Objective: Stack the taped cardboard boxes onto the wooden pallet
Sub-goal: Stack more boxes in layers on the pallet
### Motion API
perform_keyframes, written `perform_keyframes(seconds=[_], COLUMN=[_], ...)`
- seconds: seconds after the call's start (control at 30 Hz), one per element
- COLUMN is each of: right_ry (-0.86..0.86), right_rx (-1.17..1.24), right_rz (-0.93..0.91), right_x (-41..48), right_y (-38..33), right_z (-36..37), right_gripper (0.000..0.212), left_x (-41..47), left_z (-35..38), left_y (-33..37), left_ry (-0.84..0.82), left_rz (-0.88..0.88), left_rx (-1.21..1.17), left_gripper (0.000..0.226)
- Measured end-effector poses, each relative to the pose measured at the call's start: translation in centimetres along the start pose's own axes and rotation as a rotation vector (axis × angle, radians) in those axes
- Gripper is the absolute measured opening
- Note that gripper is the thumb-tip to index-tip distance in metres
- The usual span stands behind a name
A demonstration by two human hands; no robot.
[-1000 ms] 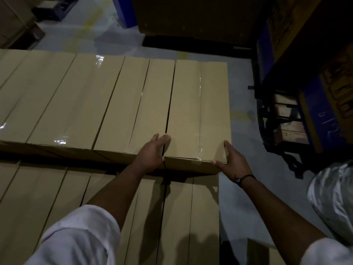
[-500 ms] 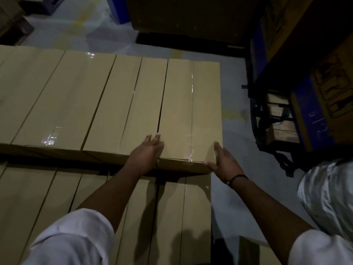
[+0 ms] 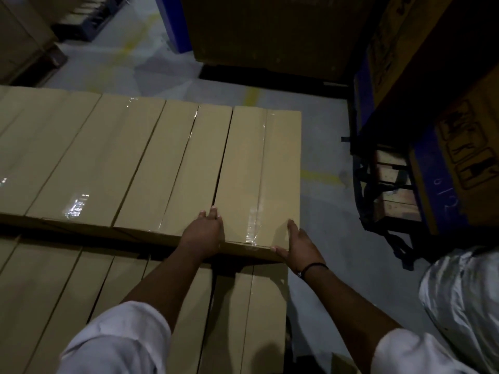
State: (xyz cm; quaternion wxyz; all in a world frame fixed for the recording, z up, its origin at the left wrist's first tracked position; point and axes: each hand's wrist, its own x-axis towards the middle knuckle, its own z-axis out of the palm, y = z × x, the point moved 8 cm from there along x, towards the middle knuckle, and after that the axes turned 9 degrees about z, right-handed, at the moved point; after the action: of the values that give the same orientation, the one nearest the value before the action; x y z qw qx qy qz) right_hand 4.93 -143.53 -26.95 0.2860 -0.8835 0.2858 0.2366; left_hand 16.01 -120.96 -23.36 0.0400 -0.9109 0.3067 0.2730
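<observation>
A long taped cardboard box [image 3: 259, 168] lies rightmost in the upper row of the stack, a clear tape strip running down its top. My left hand [image 3: 204, 232] rests flat on the box's near left corner, over the seam with the neighbouring box [image 3: 172, 168]. At the near right corner my right hand [image 3: 298, 245] presses on the box, thumb along the front edge. More taped boxes [image 3: 81, 157] lie side by side to the left. A lower row of boxes [image 3: 243, 314] sits under my arms. The pallet under the stack is hidden.
Grey concrete floor [image 3: 324, 217] runs right of the stack. A blue rack post [image 3: 429, 182] and a printed carton [image 3: 469, 147] stand at right, wooden pallet blocks [image 3: 391, 190] under them. A big dark carton [image 3: 270, 31] stands at the back. A silvery wrapped bundle [image 3: 464, 295] sits at lower right.
Both hands have stayed on the near end of the rightmost box. The camera view has drifted slightly, and the box's near end now sits flush with the row.
</observation>
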Motion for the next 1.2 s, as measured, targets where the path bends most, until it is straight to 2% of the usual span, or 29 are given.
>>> perform_keyframes(seconds=[0.1, 0.17, 0.33, 0.63, 0.8, 1.0, 1.2], right_ry=[0.014, 0.035, 0.068, 0.252, 0.248, 0.313, 0.442], right_rx=[-0.032, -0.041, 0.004, 0.097, 0.075, 0.083, 0.134], right_rz=[0.0, -0.027, -0.08, -0.118, -0.111, -0.137, -0.058], right_x=[-1.4, -2.8, -8.6, -24.5, -30.1, -34.8, -38.5], right_y=[-0.5, -0.7, -0.4, 1.3, 2.4, 3.1, 9.0], right_z=[-0.9, -1.5, -2.8, -1.0, 2.9, 3.4, 1.9], right_gripper=[0.083, 0.072, 0.066, 0.05, 0.049, 0.048, 0.047], left_x=[-1.4, -2.9, -9.8, -24.8, -30.1, -32.9, -33.8], left_z=[-0.6, -0.9, -0.8, 2.8, 3.9, 4.2, 4.7], left_y=[1.8, 2.9, 5.3, 6.4, 7.9, 11.2, 17.2], left_ry=[-0.053, 0.017, 0.233, 0.393, 0.41, 0.415, 0.363], left_rz=[-0.039, -0.065, -0.073, 0.016, 0.076, 0.158, 0.274], left_rx=[0.024, -0.078, -0.434, -0.632, -0.636, -0.599, -0.544], left_gripper=[0.09, 0.081, 0.067, 0.049, 0.043, 0.038, 0.038])
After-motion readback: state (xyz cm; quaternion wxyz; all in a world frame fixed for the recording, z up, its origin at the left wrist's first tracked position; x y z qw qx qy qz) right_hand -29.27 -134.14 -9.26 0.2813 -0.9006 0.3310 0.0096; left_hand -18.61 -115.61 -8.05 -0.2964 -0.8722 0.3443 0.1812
